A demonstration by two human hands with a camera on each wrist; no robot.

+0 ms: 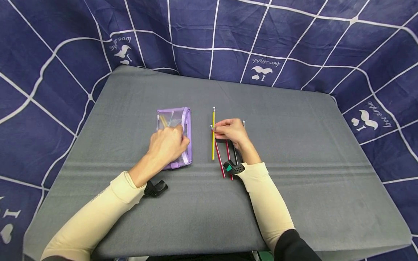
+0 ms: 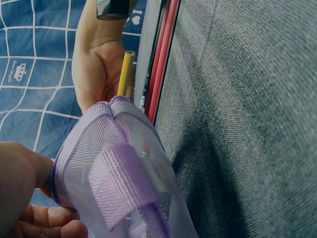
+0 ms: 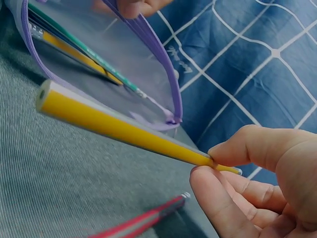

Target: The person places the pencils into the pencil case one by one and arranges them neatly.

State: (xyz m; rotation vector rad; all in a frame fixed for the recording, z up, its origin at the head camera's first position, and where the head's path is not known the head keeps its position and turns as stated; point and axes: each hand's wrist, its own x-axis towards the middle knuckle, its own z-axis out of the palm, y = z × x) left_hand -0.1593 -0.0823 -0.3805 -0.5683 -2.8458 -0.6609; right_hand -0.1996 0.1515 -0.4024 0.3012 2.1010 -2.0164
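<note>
My left hand (image 1: 166,145) grips the upper side of a clear pencil pouch (image 1: 188,156) with purple zip edging. In the right wrist view the mouth of the pouch gapes toward the right hand, and a yellow pencil (image 3: 74,52) and a green pencil (image 3: 106,67) lie inside. Between thumb and fingertips, my right hand (image 1: 232,131) pinches another yellow pencil (image 1: 213,148) near its eraser half. Its blunt, unsharpened end points toward the pouch in the right wrist view, apart from the opening. Below that hand lie red pencils (image 1: 219,156) and a black pencil (image 1: 236,156), partly hidden by the hand and wrist.
A grey cloth-covered table (image 1: 310,163) carries everything. Behind and at both sides hangs a blue curtain (image 1: 196,29) with white grid lines. A black wrist camera (image 1: 156,189) sits at the left wrist, another (image 1: 233,167) at the right.
</note>
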